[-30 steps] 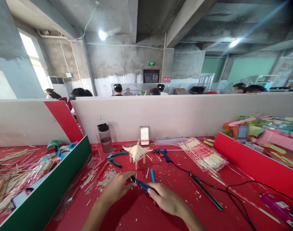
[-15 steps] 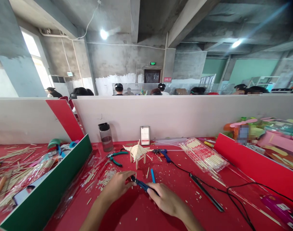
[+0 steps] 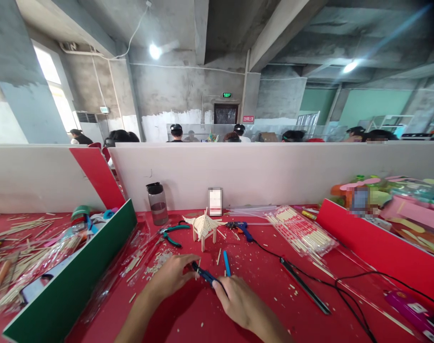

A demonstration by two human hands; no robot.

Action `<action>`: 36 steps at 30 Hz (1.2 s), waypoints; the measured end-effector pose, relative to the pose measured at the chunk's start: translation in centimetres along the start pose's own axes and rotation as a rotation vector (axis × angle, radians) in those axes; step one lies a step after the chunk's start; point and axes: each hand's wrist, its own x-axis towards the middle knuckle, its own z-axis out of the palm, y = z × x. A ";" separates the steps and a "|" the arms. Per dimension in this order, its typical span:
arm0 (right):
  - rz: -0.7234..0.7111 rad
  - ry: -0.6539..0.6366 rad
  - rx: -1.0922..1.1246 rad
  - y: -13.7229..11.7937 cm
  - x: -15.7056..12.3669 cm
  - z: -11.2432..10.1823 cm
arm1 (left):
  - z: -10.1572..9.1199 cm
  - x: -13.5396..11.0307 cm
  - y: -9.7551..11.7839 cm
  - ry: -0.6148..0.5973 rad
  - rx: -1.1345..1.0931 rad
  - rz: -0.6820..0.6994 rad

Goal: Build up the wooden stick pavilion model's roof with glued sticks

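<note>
My right hand is wrapped round the dark blue handles of a pair of pliers, whose jaws point up and left. My left hand pinches at those jaws; a short pale wooden stick shows at its fingertips, partly hidden. Just beyond the hands stands a small pavilion model of wooden sticks, upright on its legs. A blue strip lies beside my right hand. Pliers with green handles rest left of the model, and a blue glue gun lies to its right.
A water bottle and a phone stand against the white partition. Bagged sticks lie at the right, near a long black tool and a cable. Green and red boards flank the table; offcuts litter it.
The pliers and my right hand have shifted slightly left and down. My left hand stays at the jaws. Objects on the table have not moved.
</note>
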 end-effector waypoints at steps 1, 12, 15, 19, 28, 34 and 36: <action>0.001 0.009 -0.020 0.0 0.0 0.1 | -0.1 0.0 0.0 0.005 -0.010 0.005; -0.006 0.023 -0.081 -0.5 -0.1 0.1 | -0.3 -0.1 -0.3 -0.021 0.001 0.038; -0.001 0.027 -0.078 -0.5 -0.1 0.1 | -0.3 0.0 -0.4 -0.023 -0.007 0.040; 0.011 0.021 -0.097 -0.6 0.0 0.4 | 0.0 0.0 -0.8 -0.006 -0.026 0.035; 0.019 0.005 -0.147 -0.8 0.0 0.9 | 0.1 0.0 -0.9 -0.001 -0.026 0.034; 0.028 0.015 -0.147 -0.8 0.0 0.8 | -0.2 -0.1 -0.8 -0.024 -0.030 0.022; 0.017 0.020 -0.127 -0.9 0.1 0.6 | -0.4 0.0 -0.5 -0.020 -0.033 0.024</action>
